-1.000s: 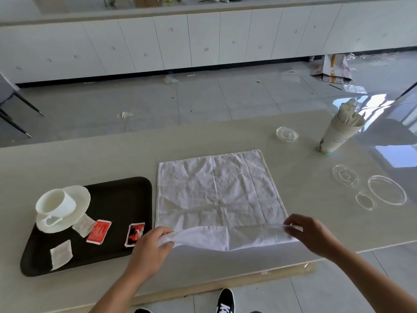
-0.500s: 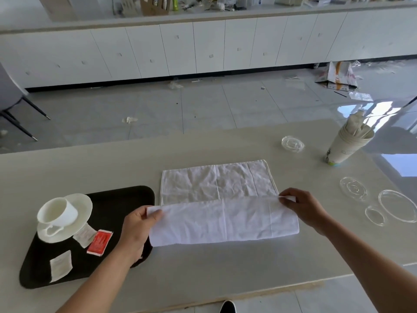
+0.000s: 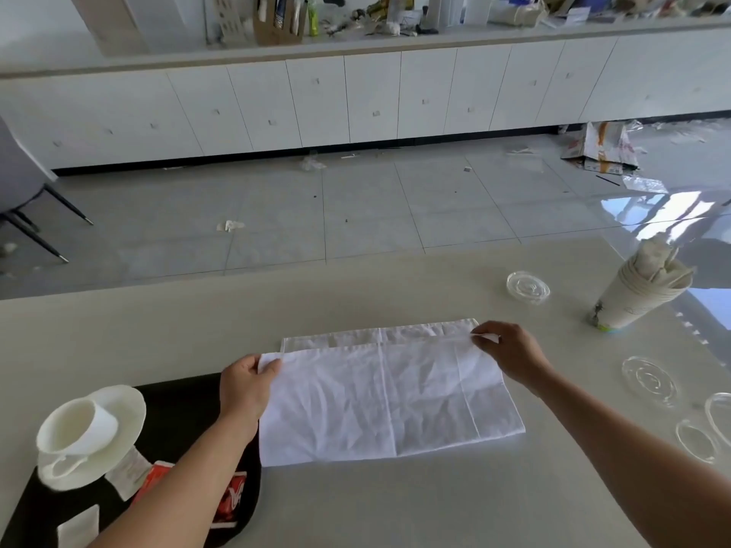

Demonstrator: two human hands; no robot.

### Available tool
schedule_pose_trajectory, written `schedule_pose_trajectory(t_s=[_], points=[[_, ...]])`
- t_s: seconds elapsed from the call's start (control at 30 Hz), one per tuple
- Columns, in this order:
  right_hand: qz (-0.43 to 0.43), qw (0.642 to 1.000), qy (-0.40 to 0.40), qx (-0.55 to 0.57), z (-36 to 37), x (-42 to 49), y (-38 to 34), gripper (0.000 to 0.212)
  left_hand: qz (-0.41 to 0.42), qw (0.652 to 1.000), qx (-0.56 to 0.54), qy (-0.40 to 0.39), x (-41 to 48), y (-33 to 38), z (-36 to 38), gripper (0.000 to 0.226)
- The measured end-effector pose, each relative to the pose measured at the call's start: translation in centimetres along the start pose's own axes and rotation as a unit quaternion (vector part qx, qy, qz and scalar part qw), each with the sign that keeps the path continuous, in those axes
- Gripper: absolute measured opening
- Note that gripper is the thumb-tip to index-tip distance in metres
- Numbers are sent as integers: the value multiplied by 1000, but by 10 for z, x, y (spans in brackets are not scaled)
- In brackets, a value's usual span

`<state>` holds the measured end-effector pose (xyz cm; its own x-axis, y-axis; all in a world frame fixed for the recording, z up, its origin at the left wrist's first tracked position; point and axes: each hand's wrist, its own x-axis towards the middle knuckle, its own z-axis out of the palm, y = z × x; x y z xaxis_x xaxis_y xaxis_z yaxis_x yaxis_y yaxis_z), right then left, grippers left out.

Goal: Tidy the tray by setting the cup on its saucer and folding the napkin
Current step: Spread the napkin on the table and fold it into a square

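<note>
– Two hands on the napkin (image 3: 389,401), as far as we can see. Left hand (image 3: 245,389) pinches the top layer's corner at 10 o'clock with the thumb on top, and right hand (image 3: 510,355) pinches the corner at 1 o'clock. Both are clamped on cloth, not just resting.

– Yep, we see the same. The napkin lies doubled over on the desk (image 3: 158,330). Its upper layer stops a bit short, so a strip of the lower layer shows at 12 o'clock. Where's the cup though?

– White cup (image 3: 79,427) sits on its saucer (image 3: 122,405), on the black tray (image 3: 182,413) at 8 o'clock from the napkin. The left forearm crosses over the tray's right end, and a red sachet (image 3: 233,496) peeks out beside it.

– And at 2 o'clock we've got a stack of paper cups (image 3: 637,298) with a clear lid (image 3: 528,286) near it. Whether the tray touches the napkin, we can't tell, since the arm covers that spot.
</note>
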<state>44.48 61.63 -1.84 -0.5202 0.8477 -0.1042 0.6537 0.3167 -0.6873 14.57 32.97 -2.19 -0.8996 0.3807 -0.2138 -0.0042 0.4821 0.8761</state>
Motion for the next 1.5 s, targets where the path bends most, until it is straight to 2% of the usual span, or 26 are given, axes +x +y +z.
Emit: schedule_pose_trajectory(t_s=[0.1, 0.33, 0.57, 0.8, 0.93, 1.03, 1.13, 1.17, 1.23, 1.3, 1.4, 1.43, 1.5], points=[[1, 999, -4, -38, 10, 25, 2, 6, -16, 1000, -3, 18, 16, -2, 11, 51], [41, 995, -30, -85, 31, 70, 16, 9, -67, 997, 7, 25, 58, -11, 38, 32], [25, 989, -9, -143, 42, 79, 24, 9, -23, 986, 161, 31, 82, -19, 51, 51], [19, 989, -35, -144, 42, 82, 29, 9, 23, 972, 226, 52, 82, -21, 59, 51], [11, 989, -42, -142, 42, 83, 30, 8, 0, 971, 235, 45, 91, -20, 57, 51], [16, 989, -39, -145, 42, 86, 29, 8, -10, 970, 238, 48, 95, -19, 57, 47], [16, 989, -22, -147, 43, 84, 31, 8, -5, 970, 236, 59, 89, -12, 59, 25], [18, 989, -17, -145, 45, 83, 31, 9, 3, 967, 246, 69, 84, -9, 59, 26], [23, 991, 2, -134, 46, 80, 31, 11, 59, 956, 278, 74, 72, -7, 61, 38], [14, 992, 39, -123, 44, 75, 31, 22, 151, 936, 313, 57, 53, -10, 65, 40], [-61, 962, 119, -237, 54, 50, 31, 39, 261, 896, 359, -20, 25, -23, 67, 45], [-105, 948, 119, -276, 63, 38, 25, 39, 276, 876, 392, -50, 18, -27, 67, 51], [-188, 936, 65, -291, 88, 13, 6, 46, 281, 838, 459, -90, 8, -32, 67, 62]])
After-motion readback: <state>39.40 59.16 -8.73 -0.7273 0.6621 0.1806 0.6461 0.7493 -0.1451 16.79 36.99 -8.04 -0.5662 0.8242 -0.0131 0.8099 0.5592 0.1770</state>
